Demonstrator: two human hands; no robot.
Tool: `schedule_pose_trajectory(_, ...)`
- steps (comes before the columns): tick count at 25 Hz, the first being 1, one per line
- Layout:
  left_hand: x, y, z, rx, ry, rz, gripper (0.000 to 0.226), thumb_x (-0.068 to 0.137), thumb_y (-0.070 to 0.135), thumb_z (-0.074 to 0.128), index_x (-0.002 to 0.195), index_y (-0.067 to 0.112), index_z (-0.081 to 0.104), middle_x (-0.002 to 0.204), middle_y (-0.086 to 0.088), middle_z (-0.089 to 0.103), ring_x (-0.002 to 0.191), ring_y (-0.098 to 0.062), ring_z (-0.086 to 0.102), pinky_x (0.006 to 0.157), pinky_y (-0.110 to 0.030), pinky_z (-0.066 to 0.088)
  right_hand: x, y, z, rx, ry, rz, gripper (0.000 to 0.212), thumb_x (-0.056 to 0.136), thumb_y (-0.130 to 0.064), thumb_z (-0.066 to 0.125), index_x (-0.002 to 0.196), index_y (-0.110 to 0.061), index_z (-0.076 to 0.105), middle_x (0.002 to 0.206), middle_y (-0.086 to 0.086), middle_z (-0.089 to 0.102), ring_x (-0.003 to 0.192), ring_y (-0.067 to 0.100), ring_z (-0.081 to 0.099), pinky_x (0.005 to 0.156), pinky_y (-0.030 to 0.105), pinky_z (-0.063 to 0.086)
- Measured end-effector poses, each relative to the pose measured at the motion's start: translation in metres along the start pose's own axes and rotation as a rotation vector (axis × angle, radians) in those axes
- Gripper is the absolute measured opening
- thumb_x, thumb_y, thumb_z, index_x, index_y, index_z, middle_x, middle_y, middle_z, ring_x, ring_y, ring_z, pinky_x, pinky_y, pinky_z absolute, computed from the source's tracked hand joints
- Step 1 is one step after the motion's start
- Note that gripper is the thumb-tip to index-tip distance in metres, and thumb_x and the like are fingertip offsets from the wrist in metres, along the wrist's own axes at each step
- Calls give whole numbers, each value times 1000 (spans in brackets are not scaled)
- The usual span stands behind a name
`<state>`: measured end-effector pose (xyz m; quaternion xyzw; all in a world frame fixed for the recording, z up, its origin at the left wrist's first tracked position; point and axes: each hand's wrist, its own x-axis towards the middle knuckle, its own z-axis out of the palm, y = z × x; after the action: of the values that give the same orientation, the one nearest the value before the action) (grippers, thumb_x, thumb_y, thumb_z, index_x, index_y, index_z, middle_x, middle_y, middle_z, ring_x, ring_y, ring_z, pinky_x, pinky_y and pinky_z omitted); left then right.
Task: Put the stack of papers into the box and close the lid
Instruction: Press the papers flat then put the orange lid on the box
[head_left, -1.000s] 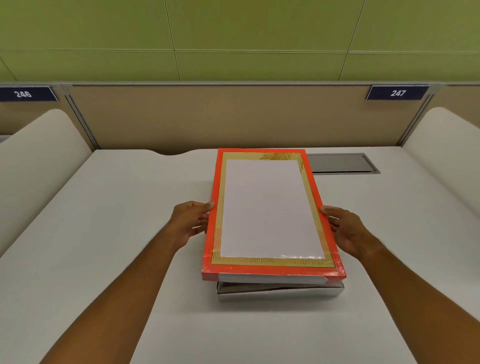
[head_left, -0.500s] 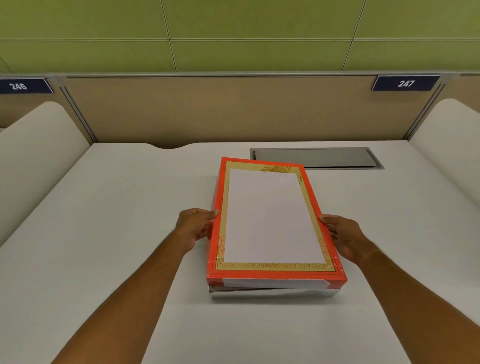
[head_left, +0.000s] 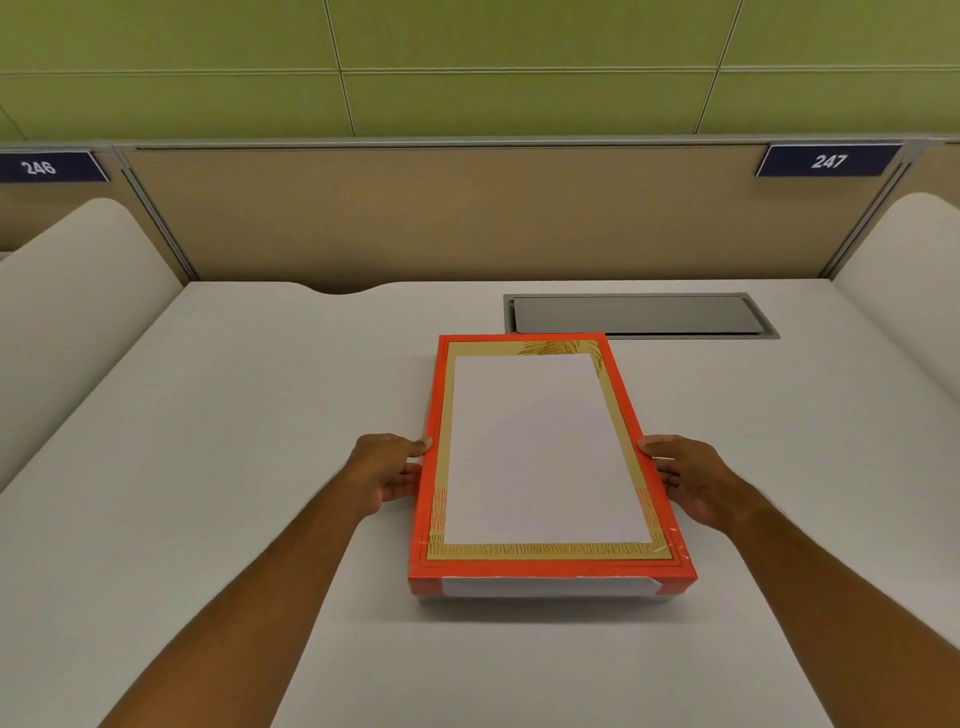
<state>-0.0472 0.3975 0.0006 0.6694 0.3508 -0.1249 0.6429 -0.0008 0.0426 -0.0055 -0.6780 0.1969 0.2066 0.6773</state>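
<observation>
On the white desk (head_left: 208, 519) in front of you sits the flat rectangular box, and its orange-red cardboard lid (head_left: 545, 569), with a gold border and a large white panel on top, is down over it. Only a thin silvery sliver of the box base (head_left: 545, 601) shows under the near edge of the lid, so the lid looks nearly or fully seated. The stack of papers is not visible; with the lid covering the box you cannot tell from this view whether it lies inside.

Your left hand (head_left: 387, 470) presses against the left long side of the lid, thumb tip on the top edge and fingers curled against the side wall, gripping the lid. Your right hand (head_left: 691, 475) mirrors it on the right long side, thumb on the top edge and fingers against the wall, also gripping the lid. Both forearms reach in from the bottom corners of the view.

Just beyond the far right corner of the lid, a grey rectangular cable hatch (head_left: 639, 316) is set flush in the desk. Behind the desk runs a tan partition panel (head_left: 415, 218) carrying two dark blue number plates, one reading 246 (head_left: 41, 167) at the left and one reading 247 (head_left: 828, 161) at the right. Rounded cream side dividers (head_left: 67, 291) flank the desk.
</observation>
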Motion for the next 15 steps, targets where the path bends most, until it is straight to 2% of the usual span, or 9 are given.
schedule_pose_trajectory(3, 1, -1, 4, 23, -3, -25, 31, 87, 21, 71, 108, 0, 62, 92, -18, 73, 81, -30, 72, 79, -43, 60, 5, -1, -1, -81, -12, 16, 25, 94, -18, 59, 114, -3, 62, 97, 15, 67, 84, 29, 65, 70, 37, 54)
schedule_pose_trajectory(6, 3, 3, 5, 40, -6, -26, 23, 88, 15, 69, 105, -1, 64, 91, -17, 73, 78, -29, 73, 69, -42, 61, 7, -4, -1, -162, 18, 3, 31, 91, -23, 65, 114, -1, 62, 101, 17, 69, 86, 32, 68, 67, 38, 56)
schedule_pose_trajectory(8, 7, 8, 6, 64, 16, -6, 22, 86, 10, 71, 103, -3, 66, 92, -17, 74, 79, -30, 75, 73, -45, 62, 11, -8, 0, -226, 76, -42, 36, 86, -27, 71, 109, 1, 64, 104, 18, 70, 89, 35, 69, 72, 42, 58)
schedule_pose_trajectory(10, 10, 15, 9, 122, 55, 27, 22, 83, 7, 74, 100, -4, 67, 93, -17, 74, 77, -30, 75, 73, -45, 62, 15, -14, 3, -282, 111, -77, 39, 83, -28, 74, 105, 2, 65, 106, 18, 70, 96, 37, 69, 84, 50, 57)
schedule_pose_trajectory(13, 15, 25, 14, 184, 96, 66, 23, 81, 5, 76, 99, -4, 67, 88, -15, 73, 70, -26, 74, 58, -36, 61, 21, -21, 6, -300, 118, -88, 32, 85, -23, 73, 104, 2, 67, 105, 18, 71, 93, 37, 70, 89, 52, 56)
schedule_pose_trajectory(15, 18, 27, 15, 197, 104, 49, 24, 80, 3, 76, 100, -5, 67, 90, -16, 73, 70, -26, 74, 56, -35, 61, 23, -23, 7, -308, 129, -71, 29, 85, -19, 72, 105, 3, 67, 105, 18, 72, 89, 36, 72, 87, 51, 58)
